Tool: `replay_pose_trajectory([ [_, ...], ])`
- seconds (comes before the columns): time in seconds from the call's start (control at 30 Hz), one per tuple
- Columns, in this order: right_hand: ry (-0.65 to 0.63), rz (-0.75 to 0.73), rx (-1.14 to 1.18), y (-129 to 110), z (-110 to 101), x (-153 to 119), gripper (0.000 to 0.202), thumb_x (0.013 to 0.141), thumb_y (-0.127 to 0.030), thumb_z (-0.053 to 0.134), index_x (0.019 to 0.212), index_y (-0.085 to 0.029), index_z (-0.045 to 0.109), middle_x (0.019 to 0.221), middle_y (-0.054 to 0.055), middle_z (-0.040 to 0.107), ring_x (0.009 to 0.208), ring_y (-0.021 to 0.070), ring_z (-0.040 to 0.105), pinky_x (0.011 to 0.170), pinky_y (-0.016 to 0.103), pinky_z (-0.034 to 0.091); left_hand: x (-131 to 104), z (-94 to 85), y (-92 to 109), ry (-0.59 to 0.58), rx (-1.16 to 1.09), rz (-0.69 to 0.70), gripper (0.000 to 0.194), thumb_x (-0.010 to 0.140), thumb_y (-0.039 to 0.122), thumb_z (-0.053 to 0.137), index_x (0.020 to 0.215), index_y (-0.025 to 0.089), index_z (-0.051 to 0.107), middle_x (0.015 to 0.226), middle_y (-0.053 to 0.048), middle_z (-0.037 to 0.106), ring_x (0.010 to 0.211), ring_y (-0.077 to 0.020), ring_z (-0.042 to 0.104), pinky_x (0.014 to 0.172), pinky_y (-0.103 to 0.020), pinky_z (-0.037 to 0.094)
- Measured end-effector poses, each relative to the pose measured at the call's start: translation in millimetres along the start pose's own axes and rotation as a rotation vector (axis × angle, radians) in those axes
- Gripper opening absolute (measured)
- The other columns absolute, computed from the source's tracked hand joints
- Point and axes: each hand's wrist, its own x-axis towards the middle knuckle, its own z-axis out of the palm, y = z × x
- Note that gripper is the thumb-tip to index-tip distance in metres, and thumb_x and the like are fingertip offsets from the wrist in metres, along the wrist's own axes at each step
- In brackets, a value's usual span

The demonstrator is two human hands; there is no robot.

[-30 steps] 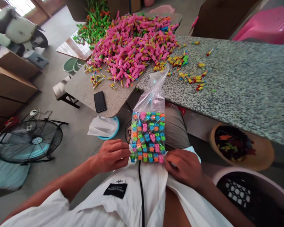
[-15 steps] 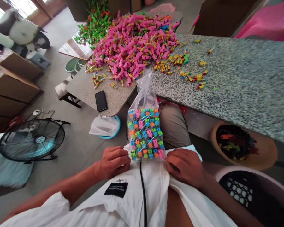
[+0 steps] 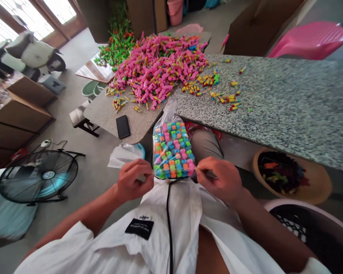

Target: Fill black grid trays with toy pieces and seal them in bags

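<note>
A clear plastic bag (image 3: 174, 150) packed with rows of small bright toy pieces in blue, green, pink and orange is held over my lap. Its loose, crumpled top points away from me toward the table. My left hand (image 3: 135, 179) pinches the bag's near left corner. On the other side, my right hand (image 3: 217, 179) pinches the near right corner between thumb and fingers. The exact grip on the thin film is partly hidden by the fingers.
Pink toy pieces (image 3: 151, 72) are heaped on the table (image 3: 274, 106), with yellow-and-red tubes (image 3: 225, 98) scattered beside them. A black phone (image 3: 122, 126) lies at the left. Below stand a fan (image 3: 48, 175), a blue basin (image 3: 140, 150) and a tan tub (image 3: 314, 179).
Both hands have lifted and moved forward, carrying the bag's near edge away from my body. The bag now looks more tilted. The view has shifted slightly.
</note>
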Motion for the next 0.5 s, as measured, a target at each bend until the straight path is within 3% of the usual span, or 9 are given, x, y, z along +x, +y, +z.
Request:
replay_pose_trajectory([
  [0.17, 0.128, 0.052, -0.100, 2.1, -13.3, 46.7, 0.004, 0.096, -0.025, 0.066, 0.093, -0.025, 0.064, 0.081, 0.000, 0.072, 0.069, 0.0145, 0.067, 0.068, 0.028, 0.054, 37.0, -0.5, -3.8, 0.141, -0.079, -0.072, 0.015, 0.080, 0.007, 0.069, 0.084, 0.020, 0.063, 0.076, 0.001, 0.064, 0.067, -0.0106, 0.058, 0.063, -0.022, 0.046],
  [0.27, 0.196, 0.102, -0.104, 3.0, -22.4, 69.2, 0.009, 0.097, -0.030, 0.066, 0.091, -0.024, 0.064, 0.077, -0.001, 0.070, 0.066, 0.0136, 0.063, 0.069, 0.028, 0.053, 61.1, 1.0, -1.2, 0.200, -0.147, -0.211, 0.010, 0.081, 0.012, 0.070, 0.079, 0.019, 0.062, 0.074, 0.002, 0.061, 0.064, -0.0091, 0.052, 0.059, -0.020, 0.042],
  [0.4, 0.271, 0.171, 0.005, 3.4, -39.1, 87.6, 0.015, 0.096, -0.034, 0.069, 0.090, -0.021, 0.064, 0.075, -0.003, 0.067, 0.063, 0.0111, 0.060, 0.065, 0.025, 0.051, 98.5, 4.5, 4.9, 0.187, -0.323, -0.448, 0.010, 0.082, 0.021, 0.070, 0.077, 0.019, 0.061, 0.060, 0.006, 0.052, 0.050, -0.0069, 0.044, 0.048, -0.018, 0.034],
  [0.5, 0.365, 0.250, 0.152, 4.3, -55.4, 84.7, 0.023, 0.100, -0.042, 0.068, 0.093, -0.020, 0.064, 0.073, -0.002, 0.066, 0.059, 0.0105, 0.059, 0.058, 0.023, 0.049, 131.9, 9.9, 10.7, 0.170, -0.509, -0.529, 0.011, 0.080, 0.022, 0.068, 0.076, 0.020, 0.058, 0.053, 0.008, 0.046, 0.044, -0.0066, 0.041, 0.042, -0.018, 0.031],
])
